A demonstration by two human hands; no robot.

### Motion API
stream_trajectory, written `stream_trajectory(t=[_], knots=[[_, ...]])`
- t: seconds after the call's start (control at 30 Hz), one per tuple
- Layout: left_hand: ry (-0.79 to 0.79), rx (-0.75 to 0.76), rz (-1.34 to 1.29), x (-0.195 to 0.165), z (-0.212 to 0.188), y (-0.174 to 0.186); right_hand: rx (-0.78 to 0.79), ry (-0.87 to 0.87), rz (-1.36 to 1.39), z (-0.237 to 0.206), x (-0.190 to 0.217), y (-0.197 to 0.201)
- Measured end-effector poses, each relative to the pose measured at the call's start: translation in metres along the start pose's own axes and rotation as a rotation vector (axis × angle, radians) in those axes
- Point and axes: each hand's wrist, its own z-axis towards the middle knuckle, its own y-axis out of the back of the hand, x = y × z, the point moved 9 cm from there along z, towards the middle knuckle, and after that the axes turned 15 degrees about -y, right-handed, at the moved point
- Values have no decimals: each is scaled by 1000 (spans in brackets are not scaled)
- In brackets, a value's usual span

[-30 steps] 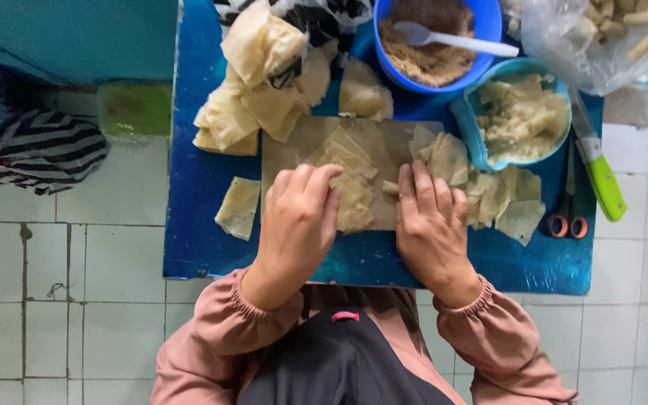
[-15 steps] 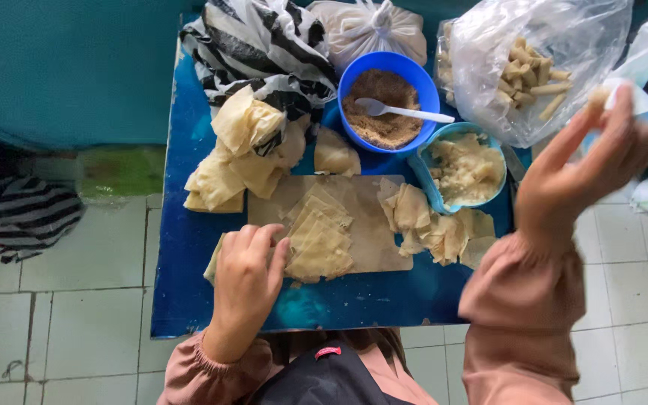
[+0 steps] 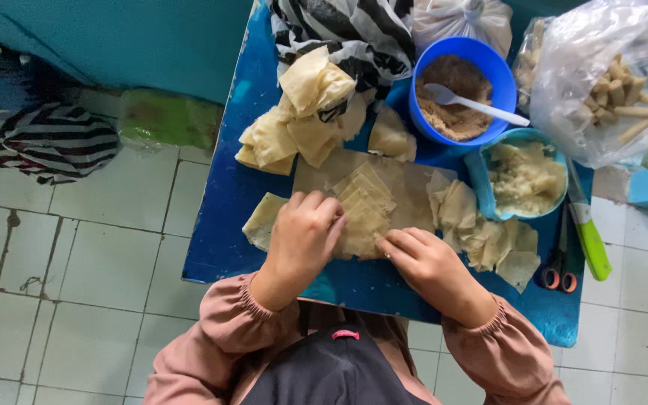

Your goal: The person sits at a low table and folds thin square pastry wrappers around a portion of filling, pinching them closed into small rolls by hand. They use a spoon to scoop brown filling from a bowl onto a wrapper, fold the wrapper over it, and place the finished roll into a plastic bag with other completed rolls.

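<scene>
A fanned stack of thin, pale yellow square wrappers point(image 3: 365, 210) lies flat on a board atop the blue table.

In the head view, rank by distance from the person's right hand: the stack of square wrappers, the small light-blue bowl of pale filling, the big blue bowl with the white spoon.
From the right hand:
1. Stack of square wrappers, touching its fingertips, just left.
2. Small light-blue bowl, up and right.
3. Big blue bowl with white spoon, farthest up.

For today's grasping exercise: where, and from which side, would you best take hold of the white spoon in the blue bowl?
Grip the white spoon by its handle end, coming from the right. Its scoop lies in the brown filling, while the handle slants out over the blue bowl rim, free for the fingers.
</scene>
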Motion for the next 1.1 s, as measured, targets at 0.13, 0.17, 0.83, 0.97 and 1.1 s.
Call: stream_trajectory(t=[0.13,0.17,0.83,0.97,1.1], knots=[[17,-3,12,-1,1,-5,-2,50,-90,5,10,-2],[21,-11,22,-1,1,-4,-8,64,-92,4,11,0],[12,-9,154,-7,0,-6,-54,-112,-345,-25,-11,12],[-22,63,347,-21,-3,-11,-91,-260,-228,-38,-29,20],[-126,-26,264,-53,-7,-15,-380,-311,-119,-50,-51,55]])
